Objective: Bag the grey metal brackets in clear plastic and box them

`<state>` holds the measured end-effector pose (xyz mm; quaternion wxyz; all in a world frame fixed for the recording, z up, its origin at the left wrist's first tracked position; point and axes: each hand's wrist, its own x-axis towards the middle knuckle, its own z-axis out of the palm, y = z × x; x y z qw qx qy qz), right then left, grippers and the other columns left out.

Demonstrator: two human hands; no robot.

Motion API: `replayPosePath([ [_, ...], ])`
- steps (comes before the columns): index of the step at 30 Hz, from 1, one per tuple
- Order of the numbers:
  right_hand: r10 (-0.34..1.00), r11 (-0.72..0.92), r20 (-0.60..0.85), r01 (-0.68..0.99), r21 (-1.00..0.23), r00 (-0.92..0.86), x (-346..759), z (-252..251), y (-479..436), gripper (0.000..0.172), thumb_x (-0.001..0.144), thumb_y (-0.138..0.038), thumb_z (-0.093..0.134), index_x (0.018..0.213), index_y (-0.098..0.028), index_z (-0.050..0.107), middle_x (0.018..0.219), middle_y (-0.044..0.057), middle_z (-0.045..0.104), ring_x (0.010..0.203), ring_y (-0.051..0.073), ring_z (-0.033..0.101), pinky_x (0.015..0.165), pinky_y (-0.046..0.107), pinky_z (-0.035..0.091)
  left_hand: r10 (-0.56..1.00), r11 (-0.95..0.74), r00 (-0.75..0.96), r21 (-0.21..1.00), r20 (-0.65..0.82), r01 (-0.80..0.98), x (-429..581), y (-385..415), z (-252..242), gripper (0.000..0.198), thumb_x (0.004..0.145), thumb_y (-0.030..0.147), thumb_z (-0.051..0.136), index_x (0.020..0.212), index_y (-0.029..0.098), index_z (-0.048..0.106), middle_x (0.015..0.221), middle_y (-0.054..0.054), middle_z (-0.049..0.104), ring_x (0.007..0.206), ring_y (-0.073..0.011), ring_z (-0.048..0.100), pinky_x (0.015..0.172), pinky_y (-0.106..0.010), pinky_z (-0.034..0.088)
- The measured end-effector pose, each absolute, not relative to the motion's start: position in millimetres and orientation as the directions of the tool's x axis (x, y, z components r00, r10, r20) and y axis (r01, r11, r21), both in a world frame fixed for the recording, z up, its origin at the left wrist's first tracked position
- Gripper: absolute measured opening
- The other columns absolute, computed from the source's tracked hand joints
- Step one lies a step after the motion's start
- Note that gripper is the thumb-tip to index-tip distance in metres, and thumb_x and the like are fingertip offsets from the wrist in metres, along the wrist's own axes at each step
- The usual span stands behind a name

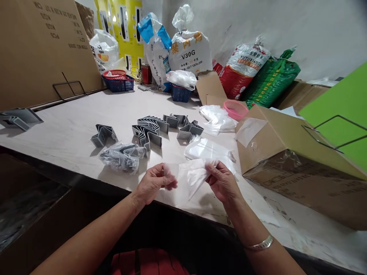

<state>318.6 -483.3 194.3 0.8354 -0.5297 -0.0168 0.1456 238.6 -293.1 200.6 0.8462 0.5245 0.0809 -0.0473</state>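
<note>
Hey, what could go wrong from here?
The thin plastic bag, held between the left hand and right hand, might tear if pulled hard. The wrapped bundle lies near the front edge of the table; a bump could knock it off. The grey bent pieces, standing on edge, might topple if nudged.

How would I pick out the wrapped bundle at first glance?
On the pale table, find the person's left hand. Just beyond it and to its left, near the table's front edge, lies the wrapped bundle; crinkled clear plastic covers it, while the grey brackets behind it are bare.
</note>
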Motion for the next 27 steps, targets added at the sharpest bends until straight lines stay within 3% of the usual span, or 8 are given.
replayPosePath([
  [4, 0.265, 0.389, -0.136, -0.234, -0.891, 0.955, 320, 198, -485, 0.025, 0.053, -0.026, 0.077, 0.065, -0.018, 0.057, 0.067, -0.002, 0.066, 0.056, 0.008, 0.056, 0.05, 0.018, 0.043, 0.084, 0.379, 0.976, 0.912, -0.202, 0.156, 240, -294, 201, 0.025, 0.055, 0.025, 0.075, 0.063, 0.014, 0.054, 0.054, -0.001, 0.064, 0.049, -0.0121, 0.06, 0.047, -0.02, 0.04],
  [10, 0.221, 0.398, -0.138, -0.218, -0.891, 0.965, 325, 199, -494, 0.032, 0.051, -0.022, 0.078, 0.069, -0.021, 0.051, 0.054, -0.007, 0.059, 0.052, 0.01, 0.057, 0.048, 0.02, 0.042, 0.244, 0.337, 0.954, 0.938, -0.174, 0.085, 247, -292, 202, 0.026, 0.053, 0.026, 0.075, 0.058, 0.014, 0.052, 0.051, -0.001, 0.062, 0.041, -0.013, 0.058, 0.04, -0.02, 0.039],
  [17, 0.271, 0.221, -0.214, -0.277, -0.935, 0.938, 329, 188, -502, 0.04, 0.051, -0.028, 0.078, 0.083, -0.019, 0.055, 0.065, -0.004, 0.063, 0.058, 0.012, 0.059, 0.05, 0.024, 0.046, 0.296, 0.211, 0.953, 0.978, -0.065, 0.001, 256, -290, 206, 0.02, 0.059, 0.025, 0.07, 0.058, 0.014, 0.053, 0.051, 0.001, 0.06, 0.035, -0.0085, 0.051, 0.035, -0.018, 0.035],
  [23, 0.281, 0.072, -0.31, -0.342, -0.937, 0.908, 326, 182, -509, 0.043, 0.044, -0.026, 0.08, 0.079, -0.016, 0.057, 0.056, -0.002, 0.063, 0.053, 0.014, 0.06, 0.046, 0.023, 0.043, 0.276, -0.03, 0.958, 0.996, -0.075, 0.086, 277, -283, 213, 0.015, 0.062, 0.019, 0.066, 0.058, 0.014, 0.052, 0.051, 0.001, 0.057, 0.033, -0.0065, 0.046, 0.032, -0.018, 0.03],
  [27, 0.212, 0.17, -0.345, -0.382, -0.908, 0.914, 326, 175, -506, 0.038, 0.042, -0.027, 0.081, 0.069, -0.015, 0.056, 0.053, -0.004, 0.06, 0.051, 0.011, 0.058, 0.043, 0.019, 0.042, 0.327, -0.198, 0.945, 0.976, -0.021, 0.09, 299, -288, 223, 0.016, 0.063, 0.021, 0.068, 0.063, 0.015, 0.053, 0.062, -0.002, 0.058, 0.05, -0.0113, 0.054, 0.045, -0.021, 0.038],
])
